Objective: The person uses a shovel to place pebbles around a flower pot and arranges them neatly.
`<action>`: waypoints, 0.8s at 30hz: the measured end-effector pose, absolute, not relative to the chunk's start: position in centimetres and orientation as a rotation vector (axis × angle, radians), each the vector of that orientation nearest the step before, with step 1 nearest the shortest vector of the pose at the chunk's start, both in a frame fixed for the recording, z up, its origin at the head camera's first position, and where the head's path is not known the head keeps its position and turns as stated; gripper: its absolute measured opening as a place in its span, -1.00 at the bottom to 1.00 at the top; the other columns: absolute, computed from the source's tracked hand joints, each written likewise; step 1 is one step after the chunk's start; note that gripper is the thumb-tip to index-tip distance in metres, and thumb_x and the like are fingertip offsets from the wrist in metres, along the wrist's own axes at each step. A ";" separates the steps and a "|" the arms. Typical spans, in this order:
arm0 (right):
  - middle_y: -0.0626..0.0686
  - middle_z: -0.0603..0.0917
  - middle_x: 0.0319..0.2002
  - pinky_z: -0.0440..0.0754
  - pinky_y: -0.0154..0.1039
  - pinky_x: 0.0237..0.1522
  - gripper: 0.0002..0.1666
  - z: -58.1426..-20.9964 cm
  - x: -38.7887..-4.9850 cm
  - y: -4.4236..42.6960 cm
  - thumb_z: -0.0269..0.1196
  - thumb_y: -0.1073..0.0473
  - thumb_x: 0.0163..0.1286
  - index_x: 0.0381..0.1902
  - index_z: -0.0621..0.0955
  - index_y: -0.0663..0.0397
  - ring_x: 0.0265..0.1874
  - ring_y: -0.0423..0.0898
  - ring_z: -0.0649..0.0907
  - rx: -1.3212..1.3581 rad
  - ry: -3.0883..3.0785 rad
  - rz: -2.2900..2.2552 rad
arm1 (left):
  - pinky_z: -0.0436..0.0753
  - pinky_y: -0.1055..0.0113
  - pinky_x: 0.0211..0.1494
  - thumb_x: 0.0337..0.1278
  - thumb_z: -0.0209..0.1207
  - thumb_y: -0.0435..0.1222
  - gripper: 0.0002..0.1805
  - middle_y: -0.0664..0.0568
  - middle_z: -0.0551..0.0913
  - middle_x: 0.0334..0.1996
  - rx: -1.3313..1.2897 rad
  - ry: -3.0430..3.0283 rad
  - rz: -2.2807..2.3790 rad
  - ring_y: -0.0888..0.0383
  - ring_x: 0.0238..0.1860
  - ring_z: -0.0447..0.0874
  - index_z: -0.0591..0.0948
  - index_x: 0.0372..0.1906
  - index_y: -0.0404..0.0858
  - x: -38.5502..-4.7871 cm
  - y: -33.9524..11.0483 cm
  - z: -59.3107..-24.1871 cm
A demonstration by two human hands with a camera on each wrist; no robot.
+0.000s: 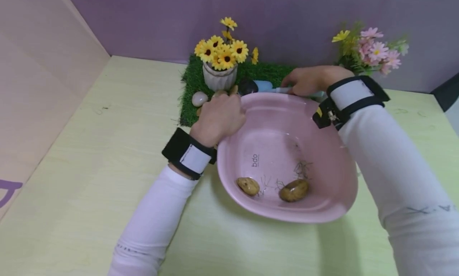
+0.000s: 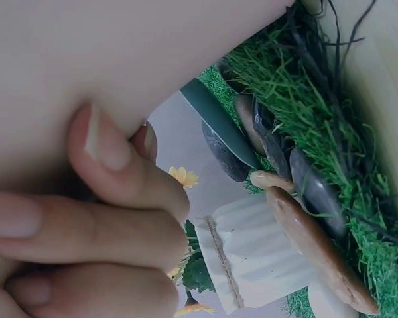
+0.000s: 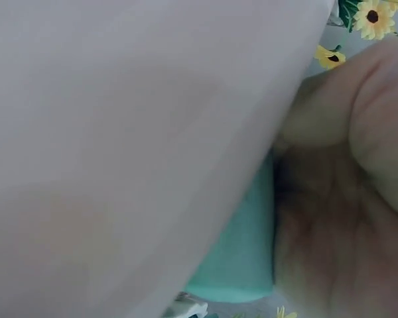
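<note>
A pink basin [image 1: 272,148] fills the middle of the head view, with two wet brown stones [image 1: 294,190] and thin dark twigs in its near side. My left hand [image 1: 223,115] lies at its upper-left rim, fingers curled; the left wrist view shows fingertips against the smooth pink wall, and the thumb is hidden. Behind the far rim, my right hand [image 1: 312,79] grips the blue-green handle [image 3: 235,265] of a small shovel [image 1: 263,85]. The shovel's flat blade [image 2: 219,126] reaches in among dark stones. The basin partly hides the handle.
Artificial grass [image 1: 188,80] lies behind the basin, bearing a white pot [image 1: 220,77] of yellow flowers, a white stone [image 1: 199,99], a black stone [image 1: 247,86] and brown stones [image 2: 318,252]. Pink flowers [image 1: 378,50] stand at the right. A purple wall [image 1: 150,24] rises behind the pale table [image 1: 125,120].
</note>
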State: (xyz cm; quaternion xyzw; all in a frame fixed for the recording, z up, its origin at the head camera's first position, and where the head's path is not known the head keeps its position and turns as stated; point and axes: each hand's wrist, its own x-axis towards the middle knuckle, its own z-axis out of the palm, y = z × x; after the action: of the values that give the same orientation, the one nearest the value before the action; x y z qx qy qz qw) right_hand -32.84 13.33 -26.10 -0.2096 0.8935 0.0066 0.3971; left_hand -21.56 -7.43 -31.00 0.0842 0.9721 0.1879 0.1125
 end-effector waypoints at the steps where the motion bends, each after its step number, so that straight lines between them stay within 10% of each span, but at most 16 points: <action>1: 0.36 0.18 0.48 0.26 0.32 0.38 -0.38 -26.1 -32.9 13.3 -0.18 0.11 0.60 0.52 0.15 0.20 0.43 0.36 0.23 -0.556 2.268 0.027 | 0.62 0.14 -0.43 0.47 -0.15 -0.12 -0.55 -0.15 0.52 -0.15 0.247 2.856 0.549 -0.01 -0.17 0.48 0.55 0.17 -0.29 -21.5 -7.4 -31.0; 24: 0.30 0.66 0.11 0.47 0.30 0.19 -0.41 -24.9 -33.4 15.8 -0.15 0.20 0.54 0.42 0.26 0.41 0.19 0.34 0.54 -0.577 2.368 0.021 | 0.65 0.05 -0.24 0.46 -0.12 -0.11 -0.57 -0.15 0.51 -0.07 0.224 2.868 0.554 -0.04 -0.03 0.50 0.42 0.23 -0.26 -21.4 -7.2 -31.0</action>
State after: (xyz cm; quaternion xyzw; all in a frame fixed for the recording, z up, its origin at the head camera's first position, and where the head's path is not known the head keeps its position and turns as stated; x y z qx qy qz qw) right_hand -33.38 15.83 -24.93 -0.2221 0.9119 0.0081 0.3450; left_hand -21.42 -7.24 -30.97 0.0759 0.9735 0.1880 0.1061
